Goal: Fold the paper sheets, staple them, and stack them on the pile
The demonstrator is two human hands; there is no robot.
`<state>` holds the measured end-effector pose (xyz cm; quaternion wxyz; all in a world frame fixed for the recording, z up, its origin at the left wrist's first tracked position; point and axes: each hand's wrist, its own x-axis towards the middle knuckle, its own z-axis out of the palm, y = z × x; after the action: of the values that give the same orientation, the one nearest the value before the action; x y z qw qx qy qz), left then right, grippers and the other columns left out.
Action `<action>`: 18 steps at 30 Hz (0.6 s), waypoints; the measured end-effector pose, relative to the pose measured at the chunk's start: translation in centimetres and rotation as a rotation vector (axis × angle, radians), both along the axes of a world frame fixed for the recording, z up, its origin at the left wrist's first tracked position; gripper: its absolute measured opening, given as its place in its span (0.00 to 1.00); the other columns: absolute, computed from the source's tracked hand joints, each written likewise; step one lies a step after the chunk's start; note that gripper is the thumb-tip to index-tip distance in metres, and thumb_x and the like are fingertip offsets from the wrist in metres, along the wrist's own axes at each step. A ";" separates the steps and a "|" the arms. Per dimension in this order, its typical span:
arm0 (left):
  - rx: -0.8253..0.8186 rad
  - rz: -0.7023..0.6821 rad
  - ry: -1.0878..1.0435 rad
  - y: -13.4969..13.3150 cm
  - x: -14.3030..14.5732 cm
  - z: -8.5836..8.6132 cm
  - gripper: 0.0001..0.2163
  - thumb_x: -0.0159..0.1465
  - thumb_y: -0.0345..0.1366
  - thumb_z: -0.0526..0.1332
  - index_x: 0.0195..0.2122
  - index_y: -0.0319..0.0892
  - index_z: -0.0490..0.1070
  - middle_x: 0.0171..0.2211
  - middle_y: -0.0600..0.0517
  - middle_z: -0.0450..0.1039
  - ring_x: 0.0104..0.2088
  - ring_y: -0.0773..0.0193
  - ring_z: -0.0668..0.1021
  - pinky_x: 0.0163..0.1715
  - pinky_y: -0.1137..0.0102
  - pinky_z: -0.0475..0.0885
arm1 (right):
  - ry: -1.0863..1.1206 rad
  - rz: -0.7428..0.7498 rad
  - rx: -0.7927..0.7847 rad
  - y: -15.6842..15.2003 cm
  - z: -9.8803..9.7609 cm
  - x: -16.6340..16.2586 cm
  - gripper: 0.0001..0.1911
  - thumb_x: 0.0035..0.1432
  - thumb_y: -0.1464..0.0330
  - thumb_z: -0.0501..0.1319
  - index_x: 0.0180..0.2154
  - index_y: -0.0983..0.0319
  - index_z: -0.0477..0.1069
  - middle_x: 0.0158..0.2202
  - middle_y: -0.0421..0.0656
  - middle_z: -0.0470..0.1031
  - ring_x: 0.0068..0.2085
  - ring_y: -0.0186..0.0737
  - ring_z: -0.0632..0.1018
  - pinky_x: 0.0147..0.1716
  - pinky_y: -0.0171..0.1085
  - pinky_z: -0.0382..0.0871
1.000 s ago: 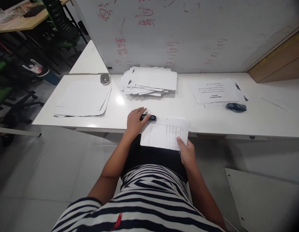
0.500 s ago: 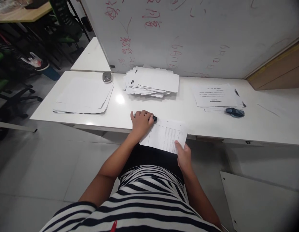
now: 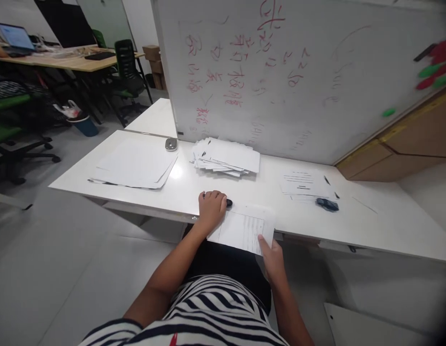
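Note:
My left hand [image 3: 211,207] is closed over a small black stapler [image 3: 228,203] on the white table [image 3: 273,192], near the front edge. Only the stapler's right end shows past my fingers. My right hand [image 3: 271,257] pinches the near right corner of a printed paper sheet [image 3: 242,231] that hangs over the table's front edge. The sheet's upper left corner lies beside the stapler.
A messy stack of papers [image 3: 226,157] lies at the back middle, a flat pile of sheets [image 3: 136,163] at the left with a small grey device [image 3: 171,143] beside it. More papers [image 3: 305,183] and a dark object [image 3: 327,204] lie at the right. A whiteboard [image 3: 280,72] stands behind.
My left hand has curled from resting on the stapler to closing over it. The view has tilted upward, showing more of the whiteboard and room. The right hand keeps hold of the sheet.

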<state>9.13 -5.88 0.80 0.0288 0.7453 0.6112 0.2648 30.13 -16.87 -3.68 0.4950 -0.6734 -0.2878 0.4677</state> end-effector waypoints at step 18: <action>0.187 -0.028 0.060 0.5 0.0 -1.5 0.12 0.67 0.37 0.50 0.33 0.43 0.71 0.32 0.47 0.72 0.37 0.57 0.70 0.46 0.59 0.57 | -0.172 -0.494 0.119 -0.8 2.9 6.7 0.28 0.45 0.57 0.68 0.46 0.66 0.74 0.41 0.46 0.80 0.43 0.45 0.80 0.46 0.43 0.74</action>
<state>9.08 -5.37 -0.69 -0.0555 0.7609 0.5739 0.2976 36.87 -17.67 -0.80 0.6066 -0.7301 -0.1829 0.2560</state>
